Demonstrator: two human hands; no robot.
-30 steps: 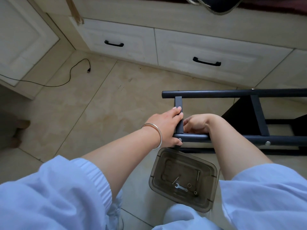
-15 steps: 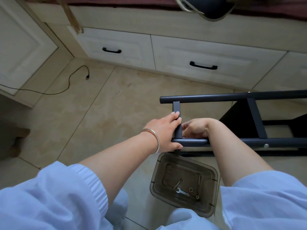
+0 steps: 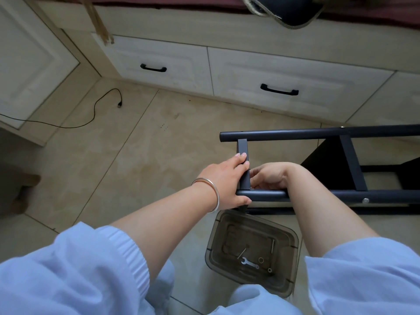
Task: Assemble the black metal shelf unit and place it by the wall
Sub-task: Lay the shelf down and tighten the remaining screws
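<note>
Lying on the tan tile floor (image 3: pixel 95 169), a thin black cable (image 3: pixel 91 119) curls at the far left, next to the white cupboard door (image 3: pixel 29 60). A wide bare patch of floor sits between that cable and the black shelf frame (image 3: pixel 318 134). White drawers (image 3: pixel 284 85) with black handles close off the far edge.

The left hand (image 3: pixel 227 180) wraps round the short cross bar (image 3: pixel 243 169) at the frame's left end, thumb under the near rail (image 3: pixel 268 193). A silver bangle (image 3: pixel 210 193) rings that wrist. The right hand (image 3: pixel 270 176) curls just behind the near rail, close to the left hand; what its fingertips hold I cannot tell.

Below the hands stands a smoky plastic box (image 3: pixel 288 269) with a small wrench (image 3: pixel 250 263) and tiny parts inside. Blue sleeves (image 3: pixel 68 273) hide the bottom of the view.

The frame lies on its side, its long rails running left to right, and its right end is cut off by the picture edge.
</note>
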